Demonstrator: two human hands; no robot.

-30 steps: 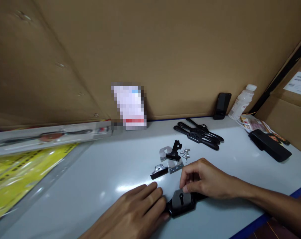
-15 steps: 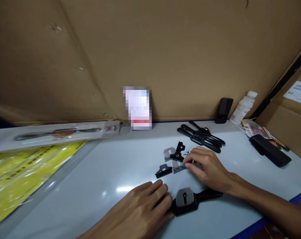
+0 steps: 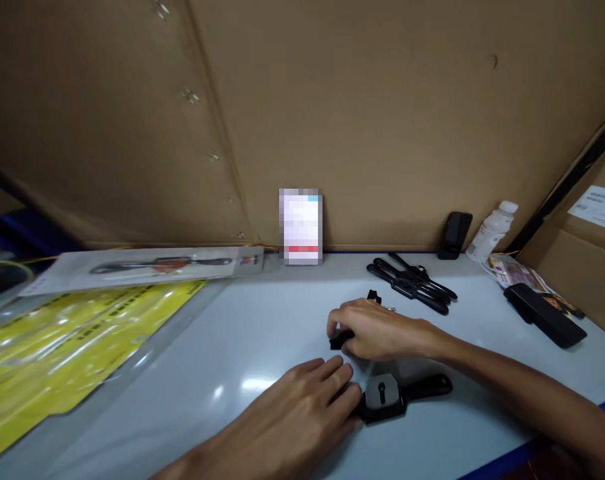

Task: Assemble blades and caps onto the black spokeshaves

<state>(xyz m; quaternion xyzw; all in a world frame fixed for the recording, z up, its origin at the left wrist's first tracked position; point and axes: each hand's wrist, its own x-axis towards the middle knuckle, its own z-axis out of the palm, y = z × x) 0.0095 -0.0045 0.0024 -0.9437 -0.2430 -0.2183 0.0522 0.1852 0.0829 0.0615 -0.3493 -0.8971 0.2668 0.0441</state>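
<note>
A black spokeshave (image 3: 395,406) with a grey slotted blade (image 3: 381,391) on its middle lies near the front of the table. My left hand (image 3: 302,403) is closed around its left handle, which the fingers hide. Just beyond it, my right hand (image 3: 382,330) pinches a small black cap piece (image 3: 340,340) between thumb and fingers, at table height. Another black cap piece (image 3: 374,296) shows partly behind my right hand, beside small metal screws (image 3: 390,309). The loose grey blades are hidden under that hand.
Several black spokeshave bodies (image 3: 407,285) lie at the back right. Behind them stand a black phone-like device (image 3: 455,235) and a bottle (image 3: 492,230). A black case (image 3: 545,315) lies at right. Yellow packaging (image 3: 92,340) and a bagged spokeshave (image 3: 162,267) cover the left.
My right hand has moved left from the loose blades and closed on the black cap piece. My left hand stays on the spokeshave handle. The view has shifted slightly left.
</note>
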